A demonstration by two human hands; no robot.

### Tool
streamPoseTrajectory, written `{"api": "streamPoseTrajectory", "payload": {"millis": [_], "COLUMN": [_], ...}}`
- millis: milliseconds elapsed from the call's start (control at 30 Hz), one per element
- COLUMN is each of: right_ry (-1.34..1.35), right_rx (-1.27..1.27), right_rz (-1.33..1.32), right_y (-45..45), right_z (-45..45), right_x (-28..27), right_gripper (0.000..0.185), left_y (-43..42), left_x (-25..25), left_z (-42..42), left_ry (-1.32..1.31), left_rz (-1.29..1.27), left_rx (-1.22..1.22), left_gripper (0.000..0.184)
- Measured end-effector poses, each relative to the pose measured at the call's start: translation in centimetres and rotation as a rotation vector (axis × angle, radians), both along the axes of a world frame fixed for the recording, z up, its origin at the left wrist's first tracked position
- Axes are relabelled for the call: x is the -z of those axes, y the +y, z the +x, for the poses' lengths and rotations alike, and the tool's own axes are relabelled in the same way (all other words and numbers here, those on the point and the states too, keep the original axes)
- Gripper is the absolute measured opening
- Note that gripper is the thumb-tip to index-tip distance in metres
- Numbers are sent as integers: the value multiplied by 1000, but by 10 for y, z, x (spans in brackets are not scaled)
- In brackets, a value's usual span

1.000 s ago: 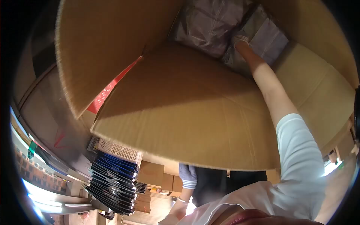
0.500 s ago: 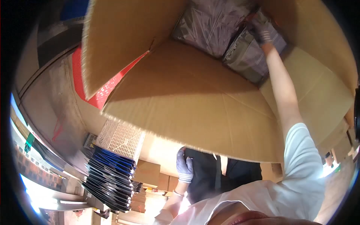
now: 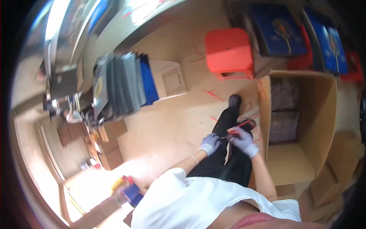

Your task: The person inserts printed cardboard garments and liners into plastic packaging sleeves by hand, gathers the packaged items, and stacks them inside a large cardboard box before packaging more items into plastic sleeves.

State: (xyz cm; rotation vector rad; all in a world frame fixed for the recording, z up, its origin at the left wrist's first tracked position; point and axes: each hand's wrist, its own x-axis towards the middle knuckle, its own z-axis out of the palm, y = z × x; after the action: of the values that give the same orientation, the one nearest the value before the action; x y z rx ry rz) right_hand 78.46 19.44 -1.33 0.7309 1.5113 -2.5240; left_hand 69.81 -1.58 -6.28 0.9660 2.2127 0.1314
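Both my hands wear grey-purple gloves with white striped cuffs and are close together in front of my dark trousers. My right hand [image 3: 244, 143] is closed round something thin and red that looks like a strip of plastic strapping [image 3: 231, 131]; blur hides its exact shape. My left hand [image 3: 210, 143] has its fingers curled together a little to the left, near the end of that strip. Whether it grips anything is too small to see. On my right stands an open cardboard box [image 3: 291, 166] with plastic-wrapped packs [image 3: 283, 126] inside.
A red stool [image 3: 228, 51] stands ahead. Blue printed items [image 3: 278, 30] lie at the far right. To the left, a stack of dark and blue panels [image 3: 124, 82] stands beside a pale crate [image 3: 171, 80]. Scraps of red strapping [image 3: 213, 94] litter the floor.
My right hand has come out of the box and now meets my left in front of my legs. The view has swung back and left, showing the floor and the stool.
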Motion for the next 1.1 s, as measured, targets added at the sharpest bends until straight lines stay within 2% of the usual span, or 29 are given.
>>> {"api": "streamPoseTrajectory", "payload": {"millis": [33, 67, 100, 133, 167, 200, 233, 267, 333, 400, 433, 467, 500, 533, 567, 600, 633, 667, 733, 833, 900, 967, 1033, 1100], "right_ry": [91, -138, -260, -289, -392, -255, -170, -222, -453, -707, -750, -797, -867, -910, -890, -963, -853, -626, -529, -349, -381, -351, -454, -589], "right_rx": [-270, -709, -992, -1176, -1372, -1277, -1152, -1106, -999, -1309, -1430, -1379, -1232, -1050, -998, -905, -637, -497, -517, -314, -215, -56, 60, 37], "right_rz": [393, 624, 913, 829, 536, 682, 590, 568, 418, 704, 797, 897, 887, 795, 945, 746, 799, 815, 858, 761, 690, 653, 453, 596], "right_y": [-27, -53, -62, -68, -64, -62, -51, -30, 5, 29, 37, 40, 41, 40, 29, 20, 6, -8, -34, -61, -64, -57, -35, -6], "right_z": [4, 13, 26, 43, 44, 65, 81, 69, 57, 32, 24, 20, 1, -9, -43, -77, -88, -100, -143, -168, -169, -153, -139, -118], "right_x": [11, 19, -5, -4, -11, -14, 2, -29, -64, -77, -77, -67, -78, -65, -82, -97, -89, -77, -78, -65, -81, -69, -57, -44], "right_gripper": [53, 72, 77, 72, 66, 58, 52, 49, 49, 46, 46, 37, 33, 25, 21, 19, 23, 31, 36, 32, 28, 24, 25, 25], "left_y": [-13, -26, -28, -37, -50, -68, -95, -120, -150, -200, -211, -223, -232, -238, -239, -232, -218, -195, -160, -99, -69, -47, -32, -25], "left_x": [-4, -5, -19, -33, -50, -60, -54, -51, -75, -44, -46, -42, -38, -34, -29, -40, -63, -87, -110, -149, -156, -149, -146, -145], "left_z": [-7, -18, -26, -36, -49, -63, -74, -82, -113, -130, -140, -157, -171, -183, -202, -226, -250, -274, -308, -344, -355, -360, -364, -373], "left_ry": [-72, -151, -230, -213, -215, -221, -160, -110, -219, -283, -493, -489, -470, -456, -451, -453, -450, -446, -491, -591, -578, -683, -742, -762], "left_rz": [8, 21, 41, 62, 44, 76, 115, 152, -62, -156, -212, -238, -133, -19, 94, 110, 127, 150, 232, 322, 435, 497, 519, 480], "left_rx": [-75, -144, -206, -331, -473, -567, -612, -644, -676, -573, -754, -568, -626, -684, -757, -714, -681, -658, -626, -500, -405, -478, -533, -559], "left_gripper": [30, 28, 27, 29, 30, 30, 31, 33, 35, 37, 36, 35, 34, 34, 33, 33, 33, 33, 34, 34, 30, 25, 21, 18]}}
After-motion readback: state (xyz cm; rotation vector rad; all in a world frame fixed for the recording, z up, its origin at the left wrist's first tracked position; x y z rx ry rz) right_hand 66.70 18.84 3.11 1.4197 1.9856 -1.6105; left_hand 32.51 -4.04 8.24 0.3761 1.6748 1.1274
